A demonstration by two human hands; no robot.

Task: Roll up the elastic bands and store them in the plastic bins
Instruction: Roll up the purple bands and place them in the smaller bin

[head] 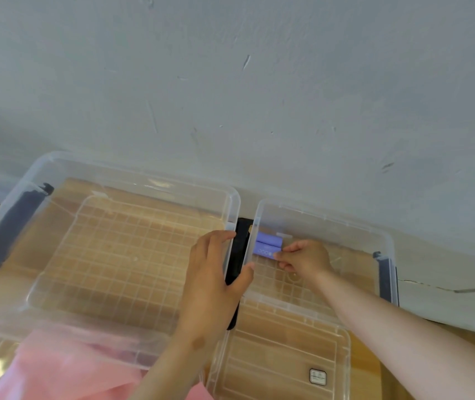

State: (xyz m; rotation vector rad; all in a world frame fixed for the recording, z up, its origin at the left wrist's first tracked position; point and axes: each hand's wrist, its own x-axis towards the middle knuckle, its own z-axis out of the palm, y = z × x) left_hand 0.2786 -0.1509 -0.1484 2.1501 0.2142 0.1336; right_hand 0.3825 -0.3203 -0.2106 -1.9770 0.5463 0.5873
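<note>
Head view: a pink band point(66, 368) lies near left. The left hand point(216, 278) seems to clasp the black latch point(240, 246) between 2 clear bins. The right hand point(305, 259) pinches 1 of 2 purple rolled bands point(268, 245) inside the right bin point(331, 219).

Shows two bare forearms point(397, 321), a bare left hand point(213, 272) and a bare right hand point(305, 259); bears a small round mark point(198, 342) near the left wrist.
</note>
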